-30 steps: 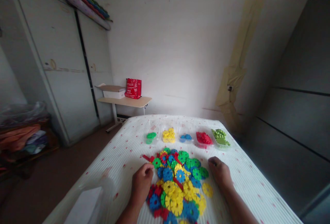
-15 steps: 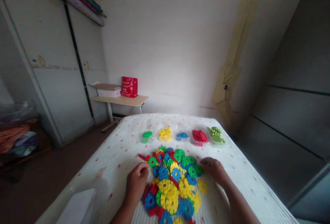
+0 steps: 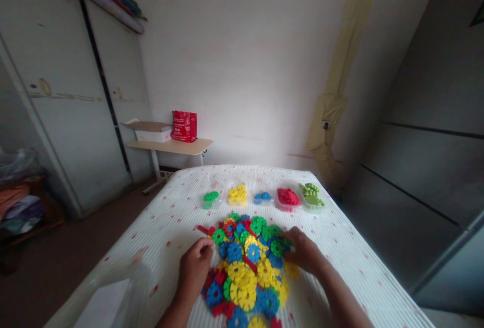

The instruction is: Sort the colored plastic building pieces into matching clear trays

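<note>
A heap of flat notched plastic discs (image 3: 244, 287) in yellow, blue, green and red lies on the tablecloth before me. My left hand (image 3: 194, 263) rests at the heap's left edge, thumb and fingers curled together; whatever they hold, if anything, is hidden. Near it are a green disc (image 3: 218, 236) and a red piece (image 3: 203, 229). At the right edge, my right hand (image 3: 305, 253) reaches over the discs with thumb and fingers apart, by a green disc (image 3: 277, 247). A yellow disc (image 3: 292, 270) lies partly under that hand.
Beyond the heap stand clear tubs in a row, with green discs (image 3: 210, 196), yellow pieces (image 3: 237, 194), blue pieces (image 3: 262, 196), red pieces (image 3: 288, 197) and light green pieces (image 3: 311, 194). A clear container with a white item (image 3: 104, 304) sits at the front left.
My right hand has moved left onto the heap's right edge, its fingers spreading over the green discs. The left hand stays by the left edge. The whole view has shifted slightly.
</note>
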Tool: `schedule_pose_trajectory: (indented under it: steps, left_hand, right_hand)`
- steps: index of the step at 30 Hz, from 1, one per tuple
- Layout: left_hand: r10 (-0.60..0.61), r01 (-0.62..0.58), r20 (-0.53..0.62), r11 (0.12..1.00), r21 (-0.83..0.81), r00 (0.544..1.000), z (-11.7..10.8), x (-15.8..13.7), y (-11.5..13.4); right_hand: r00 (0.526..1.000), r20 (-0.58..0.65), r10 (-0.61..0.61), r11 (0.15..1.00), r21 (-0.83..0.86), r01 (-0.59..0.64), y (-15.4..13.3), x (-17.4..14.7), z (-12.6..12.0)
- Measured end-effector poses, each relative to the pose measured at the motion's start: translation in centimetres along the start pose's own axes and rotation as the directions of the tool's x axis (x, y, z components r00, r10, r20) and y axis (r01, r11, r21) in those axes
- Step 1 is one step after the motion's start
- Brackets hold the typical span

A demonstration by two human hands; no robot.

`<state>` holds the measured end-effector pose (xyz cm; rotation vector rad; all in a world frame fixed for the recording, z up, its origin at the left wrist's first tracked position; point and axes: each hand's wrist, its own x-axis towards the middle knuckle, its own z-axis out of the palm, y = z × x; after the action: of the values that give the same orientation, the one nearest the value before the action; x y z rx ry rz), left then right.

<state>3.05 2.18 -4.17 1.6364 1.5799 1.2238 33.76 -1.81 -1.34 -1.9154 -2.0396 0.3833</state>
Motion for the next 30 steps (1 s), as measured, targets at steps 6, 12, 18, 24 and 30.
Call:
schedule_pose_trajectory:
  steps: [6, 12, 18, 24, 30]
  left_hand:
    - [0.008, -0.008, -0.004, 1.0, -0.008, 1.0, 0.1, 0.0, 0.0]
    - [-0.003, 0.003, 0.016, 1.0, 0.018, 1.0, 0.1, 0.1, -0.2]
    - [-0.001, 0.0, 0.027, 0.998, 0.059, 1.0, 0.0, 0.1, 0.1]
    - [0.008, -0.009, 0.025, 0.999, 0.042, 1.0, 0.1, 0.1, -0.2]
    - [-0.004, 0.004, 0.008, 1.0, 0.014, 1.0, 0.2, 0.1, -0.2]
  right_hand:
    - [0.995, -0.039, 0.097, 0.973, -0.206, -0.103, -1.3, -0.2, 0.0]
    - [0.989, -0.062, 0.131, 0.983, -0.12, -0.138, -0.6, 0.1, 0.4]
    - [0.976, -0.128, 0.176, 0.973, 0.176, -0.152, -0.1, 0.8, 0.3]
    - [0.945, -0.216, 0.247, 0.883, 0.451, -0.128, 0.6, 1.7, 0.9]
    - [0.953, -0.182, 0.242, 0.961, 0.181, -0.209, -0.2, 2.6, 1.2]
